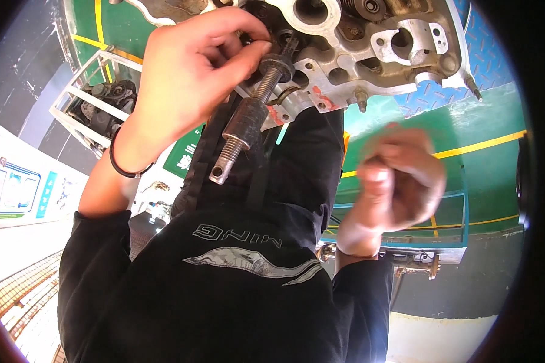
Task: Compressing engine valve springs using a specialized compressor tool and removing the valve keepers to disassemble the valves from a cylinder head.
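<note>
An aluminium engine cylinder head [369, 48] fills the top of the head view, with round bores, valve springs and red paint marks on its edge. A valve spring compressor [247, 118], with a threaded steel screw, a thick sleeve and a cross hole at its near end, slants toward me from the head. My left hand [188, 78] is beside its upper end, thumb and forefinger brought together. Anything between those fingertips is too small to make out. Off to the right and apart from the head, my right hand [399, 178] is smeared by motion, its fingers seemingly curled.
An engine [106, 103] sits in a white metal frame [72, 91] at the left. Blue tread plate [490, 66] lies beyond the head's right end. At lower right stands a blue-framed stand [454, 227]. Yellow lines [478, 145] cross the green floor.
</note>
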{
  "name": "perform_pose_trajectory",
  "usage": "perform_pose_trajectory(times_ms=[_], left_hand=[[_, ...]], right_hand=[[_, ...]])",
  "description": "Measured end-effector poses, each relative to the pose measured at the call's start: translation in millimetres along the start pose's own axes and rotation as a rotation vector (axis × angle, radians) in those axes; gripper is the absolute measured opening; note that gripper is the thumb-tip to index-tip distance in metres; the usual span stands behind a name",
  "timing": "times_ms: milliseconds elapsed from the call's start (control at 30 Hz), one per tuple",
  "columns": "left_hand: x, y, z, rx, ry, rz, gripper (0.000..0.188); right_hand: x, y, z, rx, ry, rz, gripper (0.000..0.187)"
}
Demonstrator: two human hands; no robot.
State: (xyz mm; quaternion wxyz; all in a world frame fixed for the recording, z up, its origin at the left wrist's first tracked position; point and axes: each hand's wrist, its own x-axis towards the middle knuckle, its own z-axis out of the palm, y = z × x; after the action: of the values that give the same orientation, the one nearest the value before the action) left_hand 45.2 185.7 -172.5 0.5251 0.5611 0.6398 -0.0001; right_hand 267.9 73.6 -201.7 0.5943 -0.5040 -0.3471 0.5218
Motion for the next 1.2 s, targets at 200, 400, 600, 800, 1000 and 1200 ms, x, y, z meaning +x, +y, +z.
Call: perform_pose_trajectory(times_ms=[200,400,600,800,1000,1200], left_hand=[[-23.0,-5.1,10.6,-0.114,0.218,0.097,0.021],[-26.7,-12.9,29.6,-0.167,0.338,0.197,0.021],[-33.3,-25.6,34.8,-0.246,0.327,0.331,0.026],[-26.1,-35.4,36.5,-0.306,0.327,0.402,0.032],[-20.7,-24.8,32.6,-0.220,0.302,0.287,0.028],[-10.1,-9.9,29.5,-0.024,0.301,0.172,0.022]], right_hand=[[-43.3,-6.7,24.7,-0.210,-0.203,0.030,0.017],[-71.9,3.6,84.8,-0.218,0.160,-0.070,0.025],[-97.1,7.0,91.3,-0.363,0.074,0.166,0.022],[-104.5,1.9,91.3,-0.305,-0.011,0.445,0.013],[-90.8,-3.1,99.2,-0.289,0.011,0.500,0.017],[-86.1,-3.5,96.7,-0.320,-0.011,0.515,0.016]])
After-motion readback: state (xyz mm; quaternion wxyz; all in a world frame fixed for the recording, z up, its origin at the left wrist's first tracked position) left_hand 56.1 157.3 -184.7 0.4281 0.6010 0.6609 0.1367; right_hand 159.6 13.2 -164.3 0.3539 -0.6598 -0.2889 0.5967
